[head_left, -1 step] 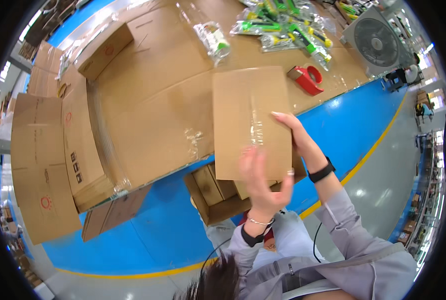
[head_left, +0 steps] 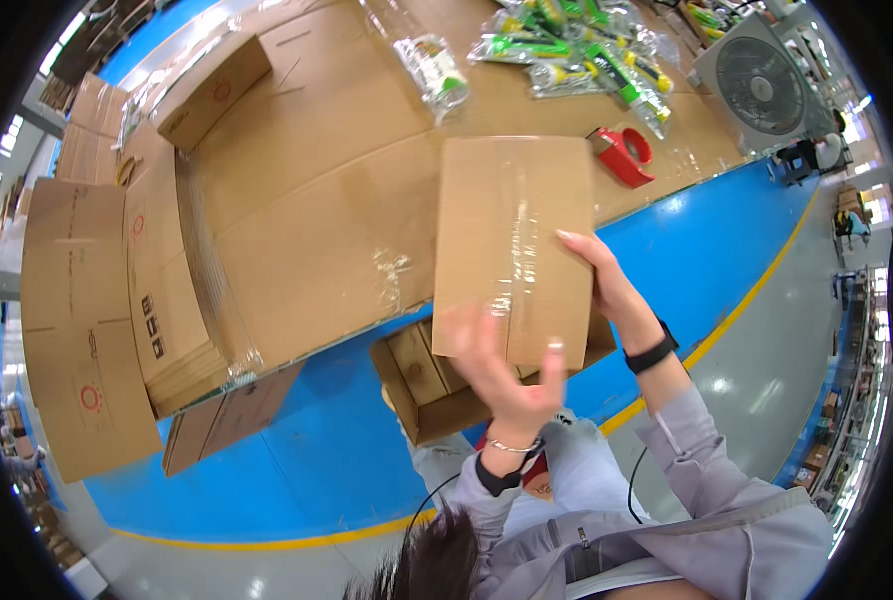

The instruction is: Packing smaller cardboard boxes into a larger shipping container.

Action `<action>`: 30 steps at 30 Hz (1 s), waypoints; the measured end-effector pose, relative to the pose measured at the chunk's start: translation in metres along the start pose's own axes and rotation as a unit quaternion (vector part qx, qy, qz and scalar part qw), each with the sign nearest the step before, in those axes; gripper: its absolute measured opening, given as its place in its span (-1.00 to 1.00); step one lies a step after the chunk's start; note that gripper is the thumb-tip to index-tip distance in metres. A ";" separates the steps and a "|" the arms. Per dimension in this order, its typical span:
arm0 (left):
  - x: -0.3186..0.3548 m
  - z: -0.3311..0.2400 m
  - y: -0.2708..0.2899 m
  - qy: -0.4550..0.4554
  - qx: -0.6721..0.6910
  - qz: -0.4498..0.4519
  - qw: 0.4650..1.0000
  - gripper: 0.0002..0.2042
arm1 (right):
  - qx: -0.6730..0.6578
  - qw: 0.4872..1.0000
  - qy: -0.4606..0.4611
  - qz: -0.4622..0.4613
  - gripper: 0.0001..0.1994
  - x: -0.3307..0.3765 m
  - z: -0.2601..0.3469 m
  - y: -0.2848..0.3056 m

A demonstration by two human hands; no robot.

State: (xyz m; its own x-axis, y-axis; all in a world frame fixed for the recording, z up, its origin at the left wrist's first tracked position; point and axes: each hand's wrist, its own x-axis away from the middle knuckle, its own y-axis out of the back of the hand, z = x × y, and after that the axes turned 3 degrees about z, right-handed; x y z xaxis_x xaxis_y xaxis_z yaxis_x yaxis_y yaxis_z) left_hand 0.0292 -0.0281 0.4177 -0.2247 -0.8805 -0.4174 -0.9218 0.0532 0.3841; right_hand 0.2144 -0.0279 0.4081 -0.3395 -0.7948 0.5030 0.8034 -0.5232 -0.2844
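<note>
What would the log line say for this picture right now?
left hand: gripping taped cardboard box | right hand: steadying box edge | red tape dispenser: on table

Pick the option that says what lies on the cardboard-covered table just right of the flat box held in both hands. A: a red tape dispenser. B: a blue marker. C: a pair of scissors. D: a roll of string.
A: a red tape dispenser lies on the table just off the upper right corner of the taped box, which the left hand and right hand hold.
</note>
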 end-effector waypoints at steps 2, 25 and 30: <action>0.025 0.036 0.005 0.088 0.010 -0.009 0.996 -0.34 | -0.003 1.000 -0.013 -0.025 -0.36 0.031 -0.027 0.015; 0.173 0.194 0.056 0.571 -0.110 0.293 0.759 -0.16 | 0.106 0.893 -0.436 0.039 -0.32 -0.051 -0.260 -0.005; 0.176 0.304 0.026 0.621 -0.101 0.352 0.693 -0.11 | 0.332 0.889 -0.308 -0.063 -0.01 -0.060 -0.313 -0.034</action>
State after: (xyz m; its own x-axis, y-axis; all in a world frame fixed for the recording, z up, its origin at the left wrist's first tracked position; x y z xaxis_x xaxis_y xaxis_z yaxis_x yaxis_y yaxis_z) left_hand -0.1304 -0.0390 0.1039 -0.0352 -0.4021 0.9149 -0.6305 0.7192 0.2919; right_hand 0.0542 -0.0582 0.1320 -0.2786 -0.3162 0.9069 0.9594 -0.1352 0.2476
